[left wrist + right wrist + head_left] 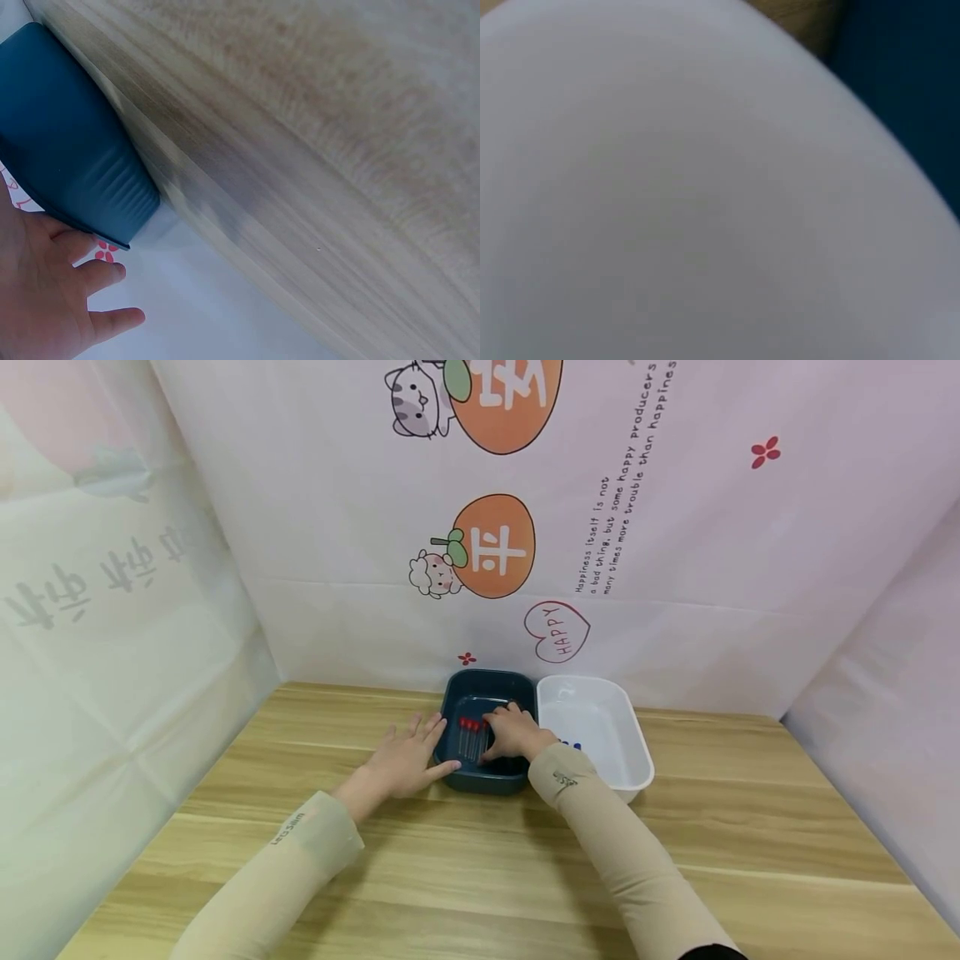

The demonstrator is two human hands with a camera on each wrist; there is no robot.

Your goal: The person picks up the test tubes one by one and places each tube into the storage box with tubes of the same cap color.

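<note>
Several thin clear tubes with red caps lie side by side in a dark blue bin. My right hand reaches into this bin from the right. Its curled fingers and thumb span the rightmost red-capped tube, index finger by the cap and thumb by the lower end. My left hand lies at the bin's left side with fingers spread, touching the rim. In the left wrist view the same hand has fingers against the blue bin. The right wrist view shows neither the right hand nor the tubes.
A white bin stands against the blue bin's right side, with small blue-ended items partly hidden by the right wrist. Both bins stand on a wood-grain table, near a printed white cloth backdrop. The white bin's wall fills the right wrist view.
</note>
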